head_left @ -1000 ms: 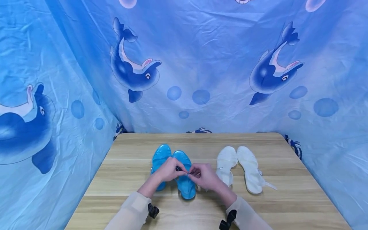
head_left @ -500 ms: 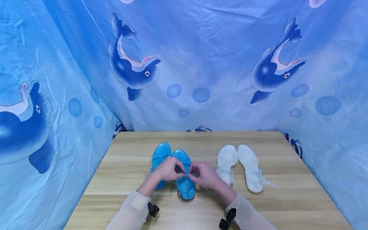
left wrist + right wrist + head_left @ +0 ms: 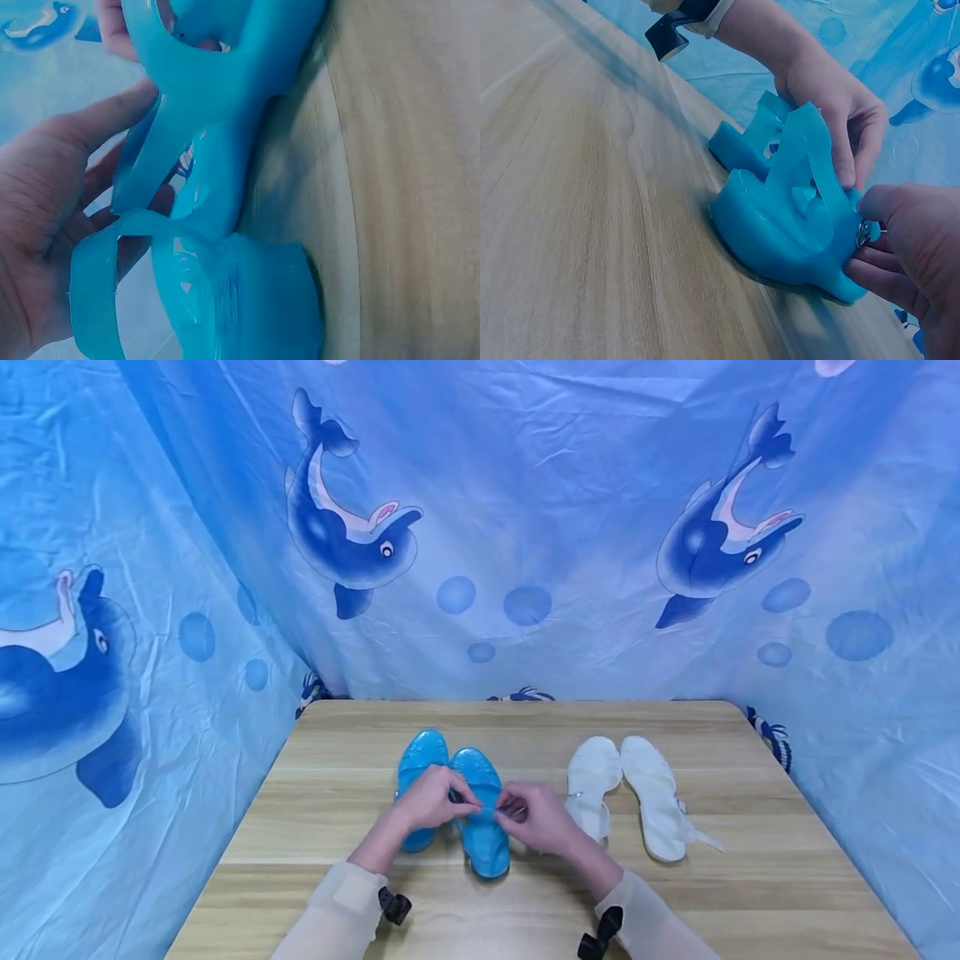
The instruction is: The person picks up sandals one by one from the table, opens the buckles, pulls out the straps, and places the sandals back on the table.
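Two blue jelly sandals lie side by side on the table, left of centre in the head view: the left sandal point(image 3: 424, 752) and the right sandal point(image 3: 487, 853). Over the right one, my left hand point(image 3: 433, 797) pinches the sandal strap between thumb and fingers. Facing it, my right hand point(image 3: 537, 817) grips at the outer side of the same sandal, where a small metal buckle point(image 3: 866, 232) shows between its fingers in the right wrist view. Close up in the left wrist view, my thumb point(image 3: 124, 112) presses the strap's edge. The left sandal's middle is hidden behind my left hand.
A pair of white sandals, one point(image 3: 592, 768) beside the other point(image 3: 652, 802), lies right of my right hand, a loose strap pointing right. The wooden table point(image 3: 360, 735) meets a blue dolphin-print curtain point(image 3: 480, 527) at its back edge.
My left fingertips have drawn slightly away from my right ones, leftward, and a strip of blue now shows between them. My right hand stays nearly in place. The sandals lie as before.
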Motion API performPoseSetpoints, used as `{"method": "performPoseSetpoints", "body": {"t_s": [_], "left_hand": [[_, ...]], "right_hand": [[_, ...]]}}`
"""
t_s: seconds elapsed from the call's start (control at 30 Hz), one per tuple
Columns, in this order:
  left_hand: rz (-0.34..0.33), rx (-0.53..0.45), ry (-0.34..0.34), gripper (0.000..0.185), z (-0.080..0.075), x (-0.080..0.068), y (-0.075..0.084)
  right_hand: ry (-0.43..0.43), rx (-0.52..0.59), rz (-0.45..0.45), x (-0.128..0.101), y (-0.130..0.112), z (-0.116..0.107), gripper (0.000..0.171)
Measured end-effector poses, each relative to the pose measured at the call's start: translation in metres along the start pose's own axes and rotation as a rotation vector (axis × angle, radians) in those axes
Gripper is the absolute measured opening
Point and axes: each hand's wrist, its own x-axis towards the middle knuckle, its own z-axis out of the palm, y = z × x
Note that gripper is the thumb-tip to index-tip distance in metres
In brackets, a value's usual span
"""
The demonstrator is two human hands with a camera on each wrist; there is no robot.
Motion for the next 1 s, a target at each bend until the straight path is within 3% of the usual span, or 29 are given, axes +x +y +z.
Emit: {"method": "performPoseSetpoints", "body": {"t_s": [0.2, 0.67, 0.83, 1.0], "left_hand": [[0.031, -0.006, -0.029, 0.017, 0.005, 0.005, 0.005], [0.007, -0.008, -0.027, 0.007, 0.004, 0.004, 0.004], [-0.004, 0.07, -0.02, 0.006, 0.005, 0.005, 0.008], [0.101, 0.204, 0.017, 0.008, 0.008, 0.011, 0.015]], "right_hand": [[0.026, 0.028, 0.003, -0.002, 0.001, 0.0, 0.009], [0.055, 0.018, -0.009, -0.003, 0.0, 0.007, 0.005], [0.047, 0.015, -0.015, -0.002, -0.001, 0.008, 0.008], [0.053, 0.048, 0.002, -0.002, -0.001, 0.007, 0.004]]}}
